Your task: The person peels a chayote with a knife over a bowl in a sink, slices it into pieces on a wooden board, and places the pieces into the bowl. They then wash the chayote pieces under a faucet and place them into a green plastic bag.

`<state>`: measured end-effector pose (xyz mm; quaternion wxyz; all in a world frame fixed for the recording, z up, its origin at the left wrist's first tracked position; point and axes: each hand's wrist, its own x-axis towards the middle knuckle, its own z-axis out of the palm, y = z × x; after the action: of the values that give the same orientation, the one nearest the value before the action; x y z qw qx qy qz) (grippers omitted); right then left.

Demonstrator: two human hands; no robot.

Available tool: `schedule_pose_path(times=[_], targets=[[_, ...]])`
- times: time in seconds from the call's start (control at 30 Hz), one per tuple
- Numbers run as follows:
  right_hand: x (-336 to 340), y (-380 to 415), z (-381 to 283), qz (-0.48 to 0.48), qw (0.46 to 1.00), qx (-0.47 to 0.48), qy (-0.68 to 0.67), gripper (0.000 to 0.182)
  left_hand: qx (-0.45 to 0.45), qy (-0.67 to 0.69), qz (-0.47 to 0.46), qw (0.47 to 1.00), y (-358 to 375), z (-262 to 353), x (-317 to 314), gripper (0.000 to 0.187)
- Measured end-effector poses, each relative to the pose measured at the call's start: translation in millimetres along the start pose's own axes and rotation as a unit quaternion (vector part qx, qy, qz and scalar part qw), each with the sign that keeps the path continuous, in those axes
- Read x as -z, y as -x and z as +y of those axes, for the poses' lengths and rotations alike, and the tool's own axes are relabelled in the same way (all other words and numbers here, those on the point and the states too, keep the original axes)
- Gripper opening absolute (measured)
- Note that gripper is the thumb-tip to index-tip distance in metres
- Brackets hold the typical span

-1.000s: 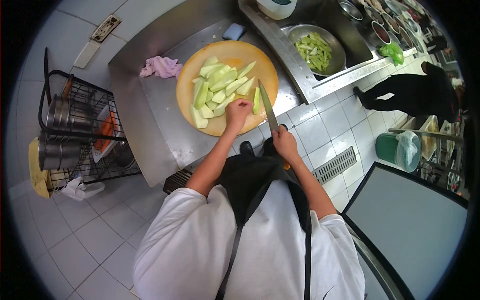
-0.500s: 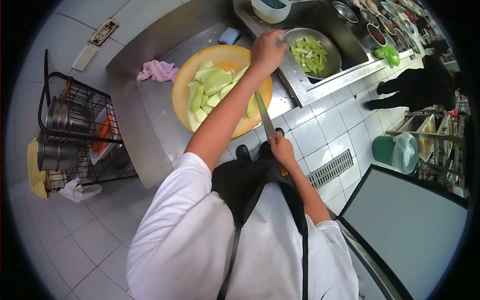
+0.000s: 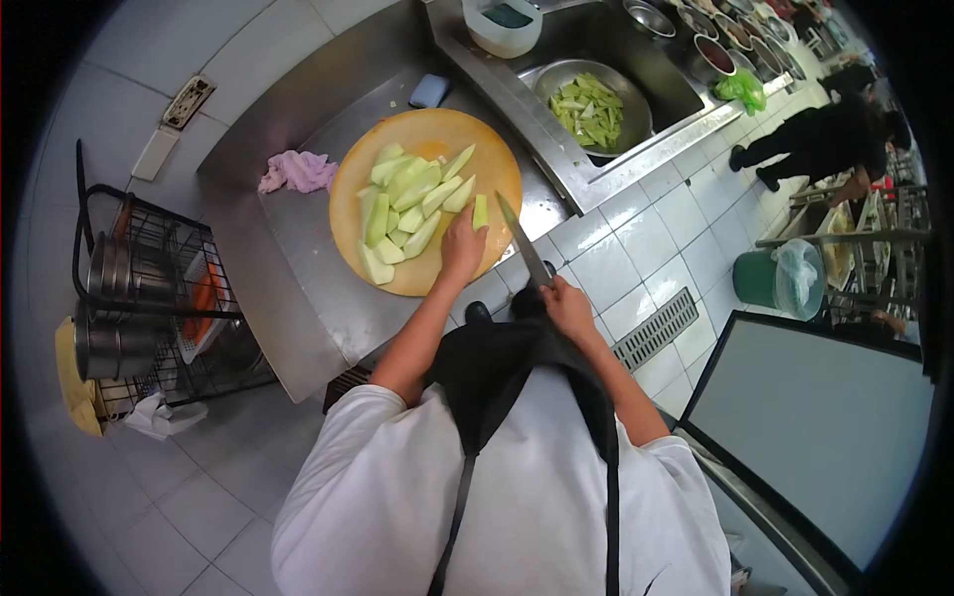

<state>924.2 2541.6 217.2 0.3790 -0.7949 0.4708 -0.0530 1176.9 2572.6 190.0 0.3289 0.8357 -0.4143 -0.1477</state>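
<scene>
Left hand rests curled on the chopping board beside a green slice; right hand grips the knife.

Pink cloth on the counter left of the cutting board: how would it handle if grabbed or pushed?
The pink cloth lies crumpled in folds, so it is probably floppy and would drape from one pinch. It looks thin, so likely light. Pushed along the steel counter, it would probably bunch and drag, not roll or tip.

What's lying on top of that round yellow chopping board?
Pale green vegetable wedges are piled on the chopping board. The left hand rests on its near edge, hiding whatever lies beneath it.
</scene>
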Motion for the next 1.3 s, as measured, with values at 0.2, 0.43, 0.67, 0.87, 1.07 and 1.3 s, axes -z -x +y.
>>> schedule_pose_path(times=[0.2, 0.43, 0.67, 0.87, 1.07, 1.3], targets=[[15.1, -37.7, -21.8, 0.083, 0.993, 0.06, 0.058, 0.027, 0.071, -0.01, 0.011, 0.997, 7.2, 1.3, 24.0, 0.047], [-32.3, -116.7, -92.1, 0.12, 0.988, 0.093, 0.001, 0.043, -0.005, -0.022, 0.095, 0.995, 31.0, 9.4, 42.4, 0.034], [-5.7, -125.3, -80.5, 0.041, 0.987, 0.139, -0.076, 0.021, -0.086, -0.091, 0.054, 0.991, 41.3, 19.3, 18.5, 0.044], [158.8, -273.7, 13.5, 0.176, 0.969, 0.171, -0.012, 0.017, -0.032, -0.154, 0.044, 0.987, 36.6, 48.2, 3.6, 0.06], [249.0, -539.1, 187.7, 0.125, 0.979, -0.102, 0.125, 0.04, 0.094, -0.198, 0.038, 0.975, 35.9, 102.7, -5.7, 0.056], [215.7, -682.8, 311.0, -0.058, 0.969, -0.202, 0.126, 0.051, 0.248, -0.198, 0.122, 0.941, 26.8, 190.9, -41.0, 0.051]])
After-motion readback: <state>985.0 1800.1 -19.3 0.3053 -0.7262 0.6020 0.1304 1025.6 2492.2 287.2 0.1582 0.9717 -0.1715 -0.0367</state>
